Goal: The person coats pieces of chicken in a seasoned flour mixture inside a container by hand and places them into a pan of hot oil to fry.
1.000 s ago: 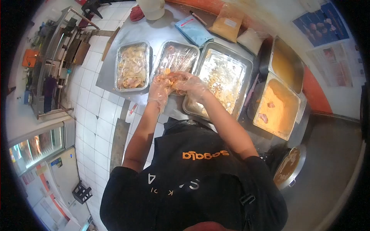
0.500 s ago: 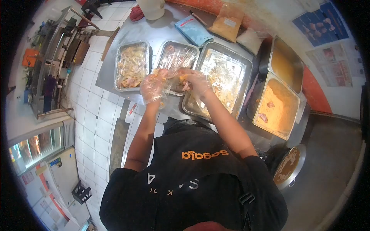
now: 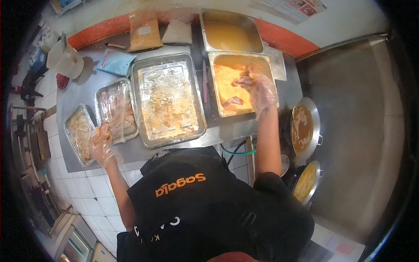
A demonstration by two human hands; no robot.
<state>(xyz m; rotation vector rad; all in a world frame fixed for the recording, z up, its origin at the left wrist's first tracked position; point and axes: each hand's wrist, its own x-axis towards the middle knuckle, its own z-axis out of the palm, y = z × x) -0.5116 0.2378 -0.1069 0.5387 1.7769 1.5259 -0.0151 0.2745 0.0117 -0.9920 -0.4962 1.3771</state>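
Observation:
My right hand (image 3: 263, 93), in a clear plastic glove, is over the steel pan of orange breading flour (image 3: 222, 74). Its fingers are closed around a piece of raw chicken (image 3: 245, 81) at the flour. Another chicken piece (image 3: 234, 101) lies on the flour near the pan's front. At the left, my gloved left hand (image 3: 104, 149) grips a pinkish chicken piece, partly hidden by the fingers, between a foil tray of pale chicken (image 3: 80, 126) and a plastic-covered tray of raw chicken (image 3: 114, 102).
A large steel tray (image 3: 199, 126) with flour residue stands mid-table. Behind it are a blue packet (image 3: 115, 62), a bag of orange powder (image 3: 145, 36) and a bag of white powder (image 3: 178, 32). A pan of yellow liquid (image 3: 231, 37) is at the back. Two cooking pans (image 3: 304, 131) are at right.
The view has swung right. My hands have moved apart: the right from above the trays to the flour pan, the left staying by the foil trays.

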